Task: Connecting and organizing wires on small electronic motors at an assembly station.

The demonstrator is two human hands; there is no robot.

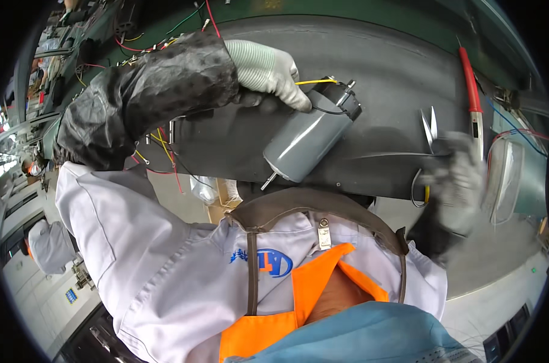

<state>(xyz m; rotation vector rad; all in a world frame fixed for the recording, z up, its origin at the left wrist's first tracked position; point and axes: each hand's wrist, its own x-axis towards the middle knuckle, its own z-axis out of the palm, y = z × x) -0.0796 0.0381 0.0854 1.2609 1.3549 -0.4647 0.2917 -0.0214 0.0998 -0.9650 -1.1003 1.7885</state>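
One grey cylindrical metal motor (310, 142) lies slantwise near the front edge of the dark-grey flat work surface (401, 72); a nudge could roll it off. The left hand (280, 74), in a whitish knitted glove, seems to pinch a thin yellow wire (315, 81), fingers together; a hard tug might loosen it. The grey-gloved right hand (460, 184) is blurred; I cannot tell its fingers' state.

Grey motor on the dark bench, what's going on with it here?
A person in gloves is handling the grey motor, which lies slanted on the dark bench. Their left hand is at its upper end, where a yellow wire runs between hand and motor. The right hand is blurred, close to an open pair of metal blades; whether it holds them is unclear. A red-handled tool lies beyond.
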